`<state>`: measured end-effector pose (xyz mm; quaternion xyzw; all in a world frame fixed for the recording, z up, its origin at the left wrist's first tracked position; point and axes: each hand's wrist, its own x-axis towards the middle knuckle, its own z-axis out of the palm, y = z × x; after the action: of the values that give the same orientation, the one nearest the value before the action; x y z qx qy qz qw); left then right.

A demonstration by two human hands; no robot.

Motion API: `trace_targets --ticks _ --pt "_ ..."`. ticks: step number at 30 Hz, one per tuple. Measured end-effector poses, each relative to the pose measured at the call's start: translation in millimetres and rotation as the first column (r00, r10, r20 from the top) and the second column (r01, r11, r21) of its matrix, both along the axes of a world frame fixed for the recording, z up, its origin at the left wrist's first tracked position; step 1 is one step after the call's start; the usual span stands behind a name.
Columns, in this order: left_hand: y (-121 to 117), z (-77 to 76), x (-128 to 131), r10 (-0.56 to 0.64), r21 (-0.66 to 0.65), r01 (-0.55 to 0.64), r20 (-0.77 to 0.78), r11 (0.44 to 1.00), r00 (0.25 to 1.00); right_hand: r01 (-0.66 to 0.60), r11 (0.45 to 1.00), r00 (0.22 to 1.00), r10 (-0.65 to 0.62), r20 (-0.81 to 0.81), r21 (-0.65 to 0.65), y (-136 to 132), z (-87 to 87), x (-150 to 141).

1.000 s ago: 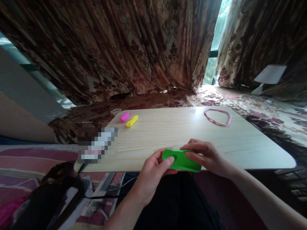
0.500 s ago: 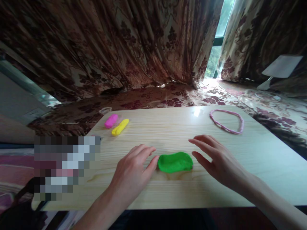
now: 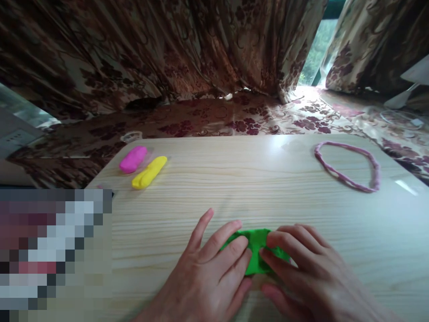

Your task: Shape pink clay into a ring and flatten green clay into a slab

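Note:
A flat green piece of modelling clay (image 3: 257,261) lies on the pale wood-grain table near me. My left hand (image 3: 214,268) rests over its left part, fingers stretched out with the little finger raised and apart, fingertips pressed on the clay. From the right, my right hand (image 3: 298,264) touches the clay's top with bent fingertips, its thumb apart on the near side. Neither hand lifts the clay, and both cover parts of it. Dents show in its surface between my fingers.
At the table's far left lie a pink clay piece (image 3: 133,159) and a yellow clay piece (image 3: 149,173). A twisted pink loop (image 3: 346,181) lies at the right. Behind the table (image 3: 214,179) are a patterned cloth (image 3: 204,117), curtains and a white lamp (image 3: 407,85).
Both hands have come in from beside the green clay onto its top and press on it. The clay now shows dents. The view has shifted nearer the table.

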<state>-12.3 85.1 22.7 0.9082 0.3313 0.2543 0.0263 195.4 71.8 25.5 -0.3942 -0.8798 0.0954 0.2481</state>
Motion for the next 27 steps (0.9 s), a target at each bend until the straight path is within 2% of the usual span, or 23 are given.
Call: trace_targets --ticks 4,11,15,19,22,27 --pt "6 4.3 0 -0.060 0.013 0.060 -0.043 0.998 0.997 0.006 1.000 0.999 -0.005 0.038 -0.009 1 2.6 2" --pt "4 2.1 4 -0.025 -0.048 0.024 -0.020 0.999 1.000 -0.031 0.998 0.989 0.023 0.147 0.047 0 2.5 1" --pt "4 4.0 4 -0.027 -0.088 0.027 -0.009 0.996 1.000 -0.044 0.999 0.985 0.043 0.164 0.000 3 4.3 3" --pt "3 4.2 2 -0.033 -0.058 0.032 -0.012 0.998 0.999 -0.049 0.999 0.987 0.051 0.154 -0.014 3 10.7 19" --pt "2 1.9 3 -0.030 -0.086 0.026 -0.045 0.996 0.999 -0.040 0.999 0.986 0.041 0.161 -0.014 0 10.1 28" --pt "6 6.2 6 -0.065 -0.171 0.040 -0.149 0.985 0.987 -0.012 0.997 0.985 0.024 0.172 -0.070 -2 5.6 24"
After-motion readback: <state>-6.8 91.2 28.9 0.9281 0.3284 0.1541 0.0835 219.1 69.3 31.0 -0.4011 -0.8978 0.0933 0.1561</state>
